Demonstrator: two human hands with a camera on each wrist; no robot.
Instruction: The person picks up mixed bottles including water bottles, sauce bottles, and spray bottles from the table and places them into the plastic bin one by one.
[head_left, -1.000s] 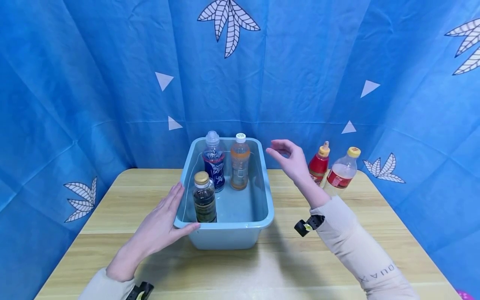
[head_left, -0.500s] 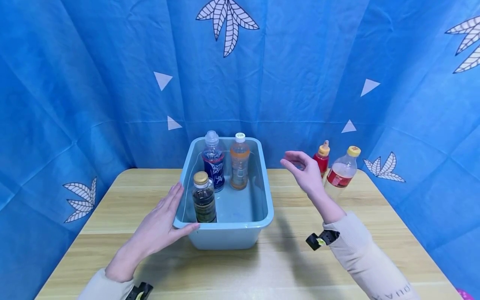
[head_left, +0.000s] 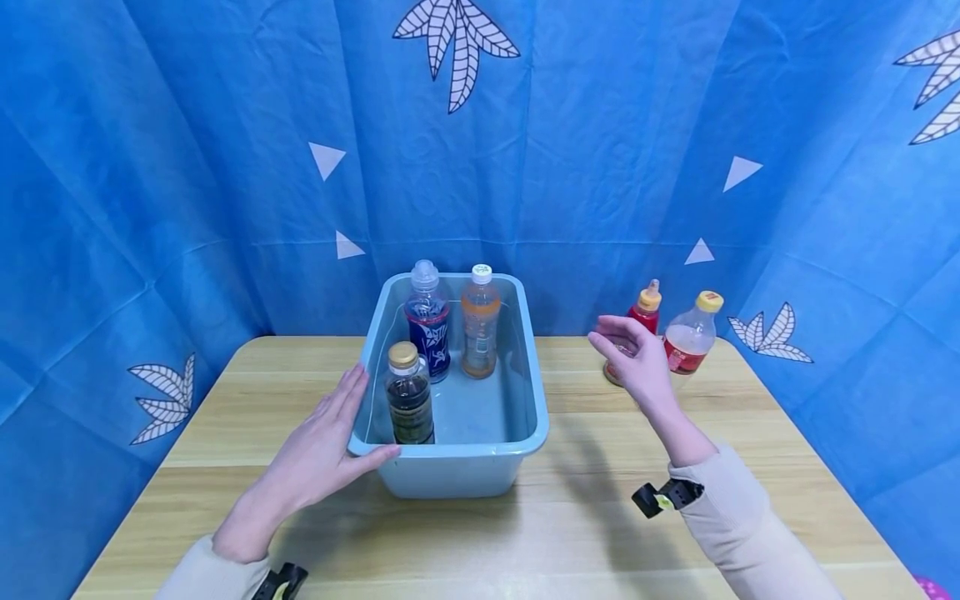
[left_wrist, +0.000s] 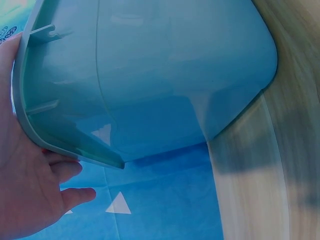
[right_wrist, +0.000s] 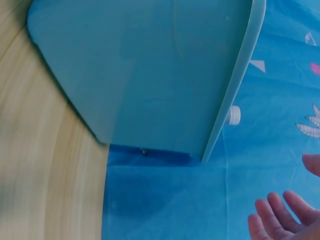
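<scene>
My left hand (head_left: 318,454) rests with extended fingers on the near left corner of the light blue plastic basin (head_left: 450,475). The left wrist view shows the hand at the basin's rim (left_wrist: 21,90). Inside the basin stand a gold-capped bottle of dark liquid (head_left: 409,400), a blue-labelled bottle (head_left: 429,333) and a clear bottle with an orange band (head_left: 480,329). To the right, my right hand (head_left: 637,362) hovers with loosely curved fingers, holding nothing. Behind it are a red squeeze bottle (head_left: 649,305) and the brownish base of a bottle (head_left: 612,373), both partly hidden.
A yellow-capped bottle with a red label (head_left: 690,337) stands at the table's back right. The wooden table (head_left: 570,533) meets a blue curtain (head_left: 480,183) at its back and sides. Table surface lies between the basin and the right-hand bottles.
My right hand has moved right and toward me, away from the basin and toward the red squeeze bottle. The left hand and the basin stay in place.
</scene>
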